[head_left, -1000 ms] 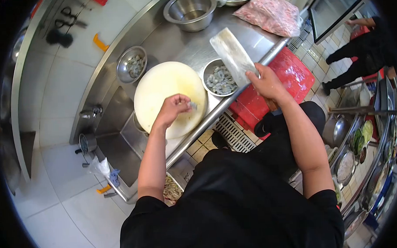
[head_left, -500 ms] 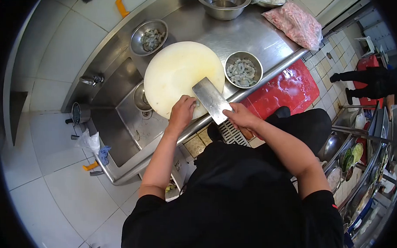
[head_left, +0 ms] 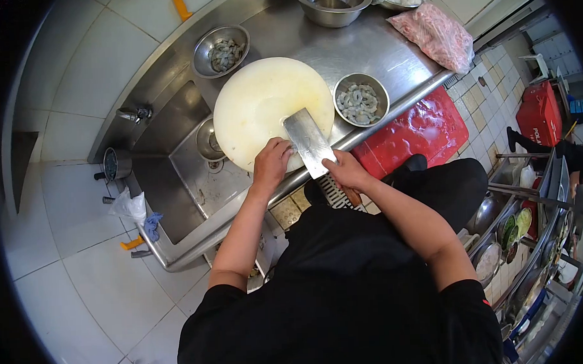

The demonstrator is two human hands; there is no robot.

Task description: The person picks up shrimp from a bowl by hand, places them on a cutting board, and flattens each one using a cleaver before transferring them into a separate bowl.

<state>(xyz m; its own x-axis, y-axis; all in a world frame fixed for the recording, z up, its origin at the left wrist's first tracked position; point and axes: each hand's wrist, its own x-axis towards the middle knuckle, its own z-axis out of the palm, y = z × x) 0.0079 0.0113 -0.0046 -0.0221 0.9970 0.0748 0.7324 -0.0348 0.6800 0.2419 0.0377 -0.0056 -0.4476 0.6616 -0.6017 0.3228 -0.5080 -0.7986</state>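
Observation:
My right hand grips the wooden handle of a cleaver, its broad blade tilted over the near right part of a round white cutting board. Beside the blade, on the near edge of the board, my left hand has its fingers closed on a small greyish shrimp, mostly hidden by the fingers and the blade. Right of the board stands a steel bowl of peeled shrimp. Another steel bowl with greyish shrimp is behind the board on the left.
A sink with a small steel bowl lies left of the board. Farther back are a large steel bowl and a bag of pink meat. A wet red mat covers the floor. Another person's dark leg shows at right.
The cleaver blade has come slightly closer to my left fingertips. The other person at right has moved mostly behind the shelves, uncovering a red box. The view has shifted slightly.

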